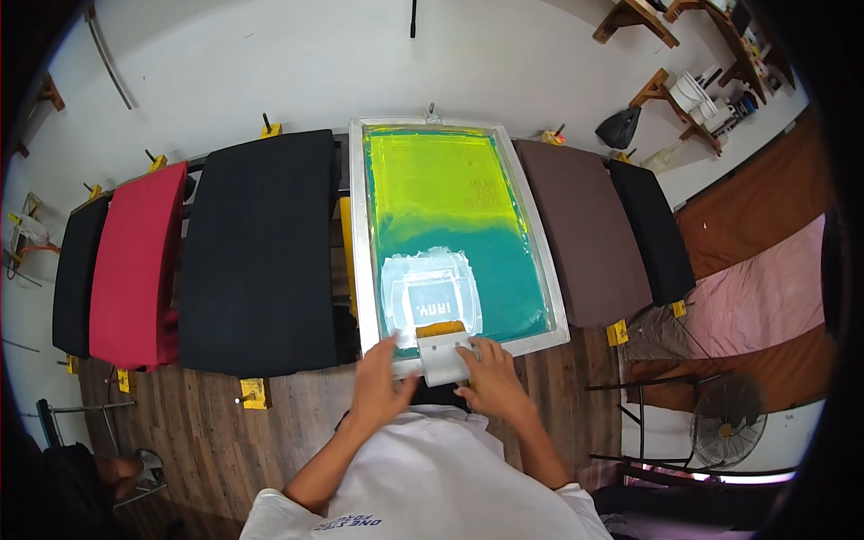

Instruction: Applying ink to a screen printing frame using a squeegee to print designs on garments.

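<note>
A screen-printing frame [358, 243] with pale metal sides lies in front of me, its green mesh [499, 270] coated yellow-green at the far part. White ink [396, 281] surrounds a small design near the close left corner. A squeegee [439, 358] with a grey metal holder and an orange blade rests at the near edge. My right hand [495, 378] grips its right side, fingers on top and thumb below. Just left of the squeegee, my left hand [382, 382] has its fingers apart by the frame's near edge; whether it touches the frame, I cannot tell.
Black [256, 252], red [135, 270] and brown [585, 234] fabric-covered boards stand in a row on both sides, with yellow clamps [256, 393] at their ends. Wooden shelves [634, 22] hang at the far right. A fan [727, 423] stands at the right.
</note>
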`<state>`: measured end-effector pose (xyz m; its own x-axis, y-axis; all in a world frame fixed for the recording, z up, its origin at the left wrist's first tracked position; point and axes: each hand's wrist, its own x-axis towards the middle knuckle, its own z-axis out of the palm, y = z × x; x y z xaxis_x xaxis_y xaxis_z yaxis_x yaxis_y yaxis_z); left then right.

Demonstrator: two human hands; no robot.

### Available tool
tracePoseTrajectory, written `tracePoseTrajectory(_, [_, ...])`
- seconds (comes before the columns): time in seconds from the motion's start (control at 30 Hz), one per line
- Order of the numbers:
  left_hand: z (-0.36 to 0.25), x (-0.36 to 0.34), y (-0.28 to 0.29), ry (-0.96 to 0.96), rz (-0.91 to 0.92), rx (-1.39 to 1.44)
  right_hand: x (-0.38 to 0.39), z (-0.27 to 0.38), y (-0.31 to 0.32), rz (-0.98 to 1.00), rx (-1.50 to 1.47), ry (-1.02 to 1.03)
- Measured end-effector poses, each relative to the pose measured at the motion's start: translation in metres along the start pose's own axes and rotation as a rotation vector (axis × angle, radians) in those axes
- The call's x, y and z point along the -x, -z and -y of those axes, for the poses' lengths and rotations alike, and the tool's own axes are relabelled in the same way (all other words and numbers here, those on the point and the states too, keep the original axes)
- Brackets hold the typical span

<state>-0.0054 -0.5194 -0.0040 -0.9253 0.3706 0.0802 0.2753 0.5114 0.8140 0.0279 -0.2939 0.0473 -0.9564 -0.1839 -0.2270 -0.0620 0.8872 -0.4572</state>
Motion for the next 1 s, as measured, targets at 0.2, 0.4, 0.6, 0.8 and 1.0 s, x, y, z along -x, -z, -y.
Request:
tracePoseTrajectory(0.2, [-0.018,-0.011,-0.045,-0.161,0.291,-0.294,-0.025,-0.027,-0.042,0.063,0.507,0.108])
tracePoseTrajectory(0.4, [-0.013,-0.044,-0.059,-0.117,0.159,-0.386,-0.052,-0.032,-0.006,0.100,0.184,0.132])
tracePoseTrajectory(0.6, [-0.009,-0.064,-0.060,-0.046,0.164,-0.318,-0.073,-0.041,-0.013,0.042,0.116,0.106])
tracePoseTrajectory(0.8, [-0.025,-0.108,-0.024,0.122,0.490,-0.266,-0.096,-0.038,0.015,0.092,0.012,0.139])
tracePoseTrajectory(1.0, [0.000,-0.132,-0.039,-0.048,0.167,-0.307,-0.136,-0.048,0.010,-0.030,0.140,0.142])
